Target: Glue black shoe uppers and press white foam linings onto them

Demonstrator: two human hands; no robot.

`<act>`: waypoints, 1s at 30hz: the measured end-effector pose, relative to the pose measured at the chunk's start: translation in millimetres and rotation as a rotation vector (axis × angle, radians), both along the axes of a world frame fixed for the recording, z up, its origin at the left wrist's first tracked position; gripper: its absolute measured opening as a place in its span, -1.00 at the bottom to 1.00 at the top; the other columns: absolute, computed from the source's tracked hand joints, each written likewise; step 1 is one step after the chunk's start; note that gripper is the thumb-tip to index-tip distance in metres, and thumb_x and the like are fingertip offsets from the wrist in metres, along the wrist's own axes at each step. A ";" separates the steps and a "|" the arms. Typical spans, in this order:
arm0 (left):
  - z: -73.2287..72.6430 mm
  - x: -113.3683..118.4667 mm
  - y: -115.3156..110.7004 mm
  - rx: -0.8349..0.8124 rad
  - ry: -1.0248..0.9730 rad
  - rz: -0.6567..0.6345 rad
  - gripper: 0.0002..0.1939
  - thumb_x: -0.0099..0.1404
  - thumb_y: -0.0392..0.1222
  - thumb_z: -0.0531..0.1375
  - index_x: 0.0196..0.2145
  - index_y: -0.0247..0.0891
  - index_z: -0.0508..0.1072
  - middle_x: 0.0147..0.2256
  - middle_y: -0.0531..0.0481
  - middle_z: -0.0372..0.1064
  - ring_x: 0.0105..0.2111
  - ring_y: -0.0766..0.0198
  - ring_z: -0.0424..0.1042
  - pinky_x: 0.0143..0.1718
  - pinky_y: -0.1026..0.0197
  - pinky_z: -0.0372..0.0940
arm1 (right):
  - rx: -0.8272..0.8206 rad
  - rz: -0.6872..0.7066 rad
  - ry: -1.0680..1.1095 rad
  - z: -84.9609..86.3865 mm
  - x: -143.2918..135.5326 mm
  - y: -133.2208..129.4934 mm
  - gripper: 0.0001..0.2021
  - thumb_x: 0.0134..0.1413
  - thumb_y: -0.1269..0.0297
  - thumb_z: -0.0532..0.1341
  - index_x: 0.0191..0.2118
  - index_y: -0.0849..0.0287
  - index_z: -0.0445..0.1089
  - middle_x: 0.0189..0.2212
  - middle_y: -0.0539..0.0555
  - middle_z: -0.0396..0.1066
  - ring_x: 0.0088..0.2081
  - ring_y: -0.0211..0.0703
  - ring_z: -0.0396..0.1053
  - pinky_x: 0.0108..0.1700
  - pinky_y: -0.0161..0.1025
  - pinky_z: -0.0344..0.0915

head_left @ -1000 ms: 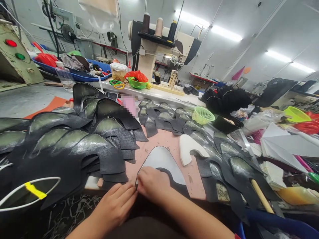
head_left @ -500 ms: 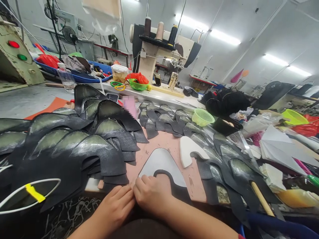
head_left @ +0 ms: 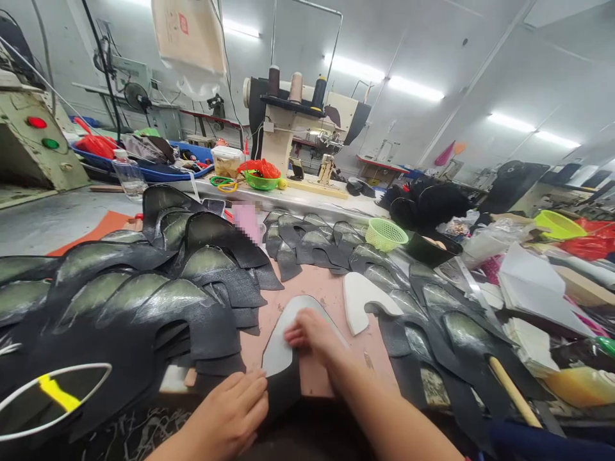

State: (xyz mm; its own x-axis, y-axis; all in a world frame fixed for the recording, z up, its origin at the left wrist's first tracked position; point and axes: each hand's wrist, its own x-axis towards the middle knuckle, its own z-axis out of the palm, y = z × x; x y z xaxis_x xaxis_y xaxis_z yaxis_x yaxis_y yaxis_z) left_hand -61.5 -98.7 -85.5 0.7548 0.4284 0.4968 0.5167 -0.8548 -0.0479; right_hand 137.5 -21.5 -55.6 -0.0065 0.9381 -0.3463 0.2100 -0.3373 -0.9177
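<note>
A black U-shaped piece [head_left: 283, 388] lies in front of me, with a smooth light-grey patch [head_left: 280, 349] covering its rounded far end. It looks like part of a shoe upper. At its near left edge my left hand [head_left: 234, 410] is closed, fingers together on the black material. My right hand [head_left: 314, 336] lies over the grey patch, fingers loosely bent and a little apart, holding nothing. Its forearm hides the right leg of the piece. Just to the right sits a thick white curved piece [head_left: 358, 301] of similar outline.
Overlapping black pieces with shiny patches [head_left: 158, 288] fan out left, behind and right on the pink board [head_left: 307, 282]. A green basket [head_left: 385, 234] stands behind them. A wooden handle [head_left: 514, 390] juts out at right. Farther back is a sewing machine [head_left: 283, 137].
My right hand has left the near edge beside my left hand and moved forward and right onto the grey patch. My left hand stays at the edge. The view has tilted up slightly.
</note>
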 end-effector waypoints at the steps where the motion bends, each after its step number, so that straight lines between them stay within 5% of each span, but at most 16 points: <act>1: 2.7 -1.1 0.0 -0.028 0.032 0.001 -0.75 0.08 -0.03 0.19 -0.35 -0.26 0.36 -0.22 -0.08 0.40 -0.19 0.18 0.35 -0.23 0.21 0.19 | 0.028 -0.059 -0.017 2.1 10.2 8.2 -0.85 -0.01 0.32 -0.08 -0.52 0.16 0.13 -0.55 0.03 0.35 -0.55 -0.26 0.33 -0.46 -0.30 0.25; 5: 30.2 9.3 12.4 -0.299 0.219 0.022 -0.69 0.03 0.05 0.24 -0.40 -0.24 0.33 -0.27 -0.07 0.41 -0.34 0.17 0.39 -0.35 0.18 0.26 | 0.162 -0.138 -0.120 6.0 41.8 25.2 -0.89 -0.06 0.23 0.06 -0.43 0.15 0.18 -0.50 -0.01 0.30 -0.42 -0.22 0.32 -0.32 -0.27 0.23; 9: 49.9 51.4 51.4 -0.391 0.282 0.125 -0.88 0.22 -0.21 0.06 -0.39 -0.27 0.36 -0.46 -0.04 0.39 -0.47 0.16 0.39 -0.47 0.15 0.28 | 0.385 0.232 -0.677 -1.0 35.6 18.9 -0.73 -0.27 0.29 0.29 -0.34 0.16 0.29 -0.39 0.03 0.32 -0.29 -0.13 0.28 -0.26 -0.26 0.18; 12: 42.2 83.0 79.4 -0.373 0.222 0.177 -0.81 0.23 -0.40 -0.03 -0.30 -0.32 0.36 -0.34 -0.11 0.40 -0.33 0.17 0.39 -0.31 0.15 0.30 | 0.449 0.411 -1.018 -3.6 24.7 17.4 -0.96 -0.06 0.39 0.16 -0.39 0.17 0.31 -0.37 0.06 0.32 -0.29 -0.17 0.28 -0.30 -0.30 0.16; 18: 20.3 96.3 90.2 -0.415 0.210 0.173 -0.71 0.26 -0.38 -0.04 -0.07 -0.37 0.30 -0.01 -0.18 0.29 0.01 0.18 0.24 0.04 0.13 0.14 | 0.419 0.323 -1.157 4.0 33.3 13.4 -0.79 0.06 0.53 0.00 -0.35 0.24 0.37 -0.28 0.20 0.33 -0.30 -0.11 0.32 -0.32 -0.24 0.20; 21: 21.4 95.2 89.7 -0.445 0.258 0.172 -0.59 0.28 -0.23 0.01 0.08 -0.37 0.18 0.11 -0.21 0.16 0.12 0.11 0.12 0.09 0.06 0.09 | 0.523 0.219 -1.259 0.1 47.9 -5.1 -0.77 0.03 0.56 0.01 -0.39 0.25 0.40 -0.24 0.26 0.36 -0.19 0.05 0.30 -0.22 -0.10 0.23; 24: 25.0 97.0 91.5 -0.471 0.314 0.173 -0.44 0.26 -0.05 0.04 0.15 -0.35 0.08 0.17 -0.21 0.02 0.17 0.07 0.01 0.11 0.02 0.05 | 0.825 0.072 -1.304 -12.1 65.6 -34.3 -0.70 -0.03 0.64 -0.03 -0.39 0.23 0.40 -0.15 0.25 0.38 -0.13 0.05 0.32 -0.12 -0.02 0.25; 27: 27.3 99.3 94.2 -0.484 0.356 0.180 -0.42 0.27 -0.02 0.02 0.17 -0.35 0.05 0.19 -0.21 -0.06 0.18 0.06 -0.03 0.12 0.00 0.01 | 1.149 0.056 -1.216 -28.0 81.9 -74.4 -0.67 -0.03 0.67 -0.07 -0.35 0.21 0.36 -0.11 0.21 0.39 -0.08 -0.05 0.33 -0.06 -0.09 0.27; 30: 29.6 101.4 98.2 -0.477 0.377 0.176 -0.42 0.26 -0.06 0.03 0.17 -0.35 0.05 0.19 -0.26 -0.07 0.18 -0.02 -0.03 0.10 -0.10 -0.01 | 1.311 0.083 -1.021 -46.6 94.8 -124.6 -0.74 0.04 0.58 -0.06 -0.36 0.18 0.32 -0.29 0.15 0.47 -0.23 -0.17 0.42 -0.21 -0.26 0.34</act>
State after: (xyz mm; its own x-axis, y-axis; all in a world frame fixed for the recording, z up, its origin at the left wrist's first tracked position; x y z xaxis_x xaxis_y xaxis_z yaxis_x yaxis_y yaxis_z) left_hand 39.9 -0.5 -55.9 0.7391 0.6704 -0.0663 0.6731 -0.7311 0.1114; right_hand 232.3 -146.1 -102.2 -0.3496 0.5857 0.7313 0.8393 0.5427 -0.0333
